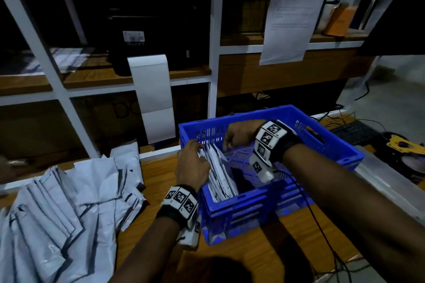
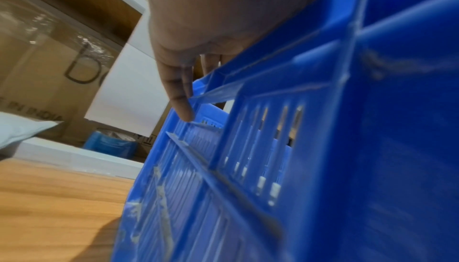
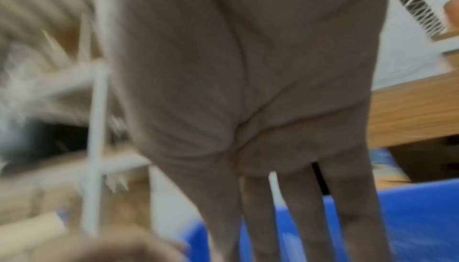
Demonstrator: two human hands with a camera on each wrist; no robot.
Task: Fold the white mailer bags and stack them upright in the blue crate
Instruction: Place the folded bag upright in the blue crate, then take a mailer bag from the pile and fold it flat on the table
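Observation:
A blue crate (image 1: 340, 145) stands on the wooden table (image 1: 253, 255). Several folded white mailer bags (image 1: 220, 174) stand upright against its left wall. My left hand (image 1: 195, 158) lies over their tops at the left rim and presses them towards the wall with straight fingers. In the left wrist view those fingers (image 2: 181, 99) run along the outside of the crate (image 2: 372, 128). My right hand (image 1: 232, 140) hovers inside the crate near its far left corner, fingers hanging down and holding nothing. The blurred right wrist view shows the right hand (image 3: 248, 89) with straight fingers above the crate (image 3: 422, 217).
A loose pile of unfolded white mailer bags (image 1: 64, 209) covers the table's left side. White shelving with a hanging label strip (image 1: 154, 99) and a printed sheet (image 1: 292, 14) stands behind. A keyboard (image 1: 354, 132) and a yellow tool (image 1: 402, 145) lie to the right. A cable (image 1: 322, 232) trails from my right wrist.

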